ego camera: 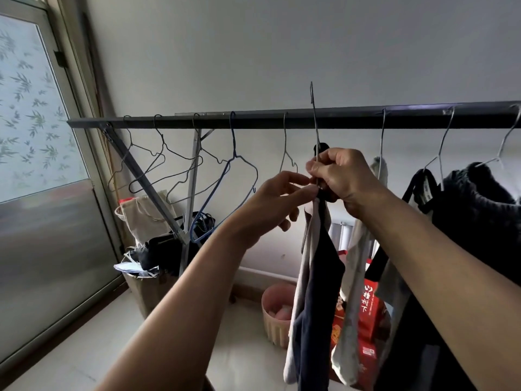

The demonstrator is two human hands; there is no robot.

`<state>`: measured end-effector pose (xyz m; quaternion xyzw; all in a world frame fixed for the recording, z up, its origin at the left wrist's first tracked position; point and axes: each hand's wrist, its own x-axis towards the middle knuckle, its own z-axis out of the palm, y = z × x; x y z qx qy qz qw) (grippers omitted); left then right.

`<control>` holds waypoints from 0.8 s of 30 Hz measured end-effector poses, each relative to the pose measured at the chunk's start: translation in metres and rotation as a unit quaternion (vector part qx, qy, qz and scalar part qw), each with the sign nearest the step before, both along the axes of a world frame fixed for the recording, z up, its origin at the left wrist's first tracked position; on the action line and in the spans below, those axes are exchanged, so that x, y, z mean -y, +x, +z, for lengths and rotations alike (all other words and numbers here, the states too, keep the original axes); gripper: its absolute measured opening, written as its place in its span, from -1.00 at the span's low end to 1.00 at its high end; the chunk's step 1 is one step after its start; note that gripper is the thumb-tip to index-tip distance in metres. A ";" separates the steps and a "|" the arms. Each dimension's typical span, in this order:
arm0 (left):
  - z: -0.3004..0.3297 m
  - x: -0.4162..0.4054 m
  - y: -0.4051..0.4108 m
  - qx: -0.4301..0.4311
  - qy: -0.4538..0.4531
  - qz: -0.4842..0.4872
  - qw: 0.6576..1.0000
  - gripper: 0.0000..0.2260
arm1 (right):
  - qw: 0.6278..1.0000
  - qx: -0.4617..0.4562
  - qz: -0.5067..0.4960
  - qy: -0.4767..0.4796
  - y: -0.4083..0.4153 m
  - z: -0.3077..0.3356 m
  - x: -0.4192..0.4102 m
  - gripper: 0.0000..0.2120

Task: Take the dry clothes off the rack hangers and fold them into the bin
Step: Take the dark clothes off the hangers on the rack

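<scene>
A dark rail [253,119] runs across the view with several bare wire hangers [169,165] on its left part. My right hand [344,176] grips a wire hanger [315,119] whose hook stands lifted above the rail, with a black clip under the fingers. From it hang a grey sock and a dark navy sock [315,292]. My left hand [279,196] pinches the top of these socks just below the clip. Another grey sock [352,277] hangs to the right. Black garments [473,210] hang on hangers at the far right.
A pink ribbed bin [275,325] stands on the floor below the rail. Red printed boxes [366,314] sit behind the socks. A tan bin with bags and dark items [149,280] stands by the rack's leg. A frosted glass door [36,136] fills the left.
</scene>
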<state>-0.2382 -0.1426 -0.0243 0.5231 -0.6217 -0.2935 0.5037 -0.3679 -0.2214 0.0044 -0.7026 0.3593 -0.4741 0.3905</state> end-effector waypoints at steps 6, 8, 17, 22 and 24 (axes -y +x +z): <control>-0.008 -0.014 0.001 -0.002 0.032 -0.032 0.999 -0.76 | 0.998 0.045 0.043 0.010 -0.001 -0.002 -0.021 -0.90; -0.009 -0.018 0.002 0.004 0.012 -0.025 1.000 -0.80 | 0.998 0.044 0.046 0.006 -0.001 -0.003 -0.025 -0.91; -0.018 -0.041 0.001 0.003 -0.024 -0.011 1.000 -0.89 | 0.998 0.035 0.047 0.010 0.000 -0.014 -0.034 -0.91; -0.025 -0.054 -0.008 0.003 0.024 -0.001 1.000 -0.76 | 0.999 0.039 0.023 0.009 0.002 -0.019 -0.036 -0.92; -0.034 -0.056 -0.013 0.065 0.014 0.054 0.996 -0.72 | 0.998 0.062 0.020 0.015 0.003 -0.018 -0.037 -0.90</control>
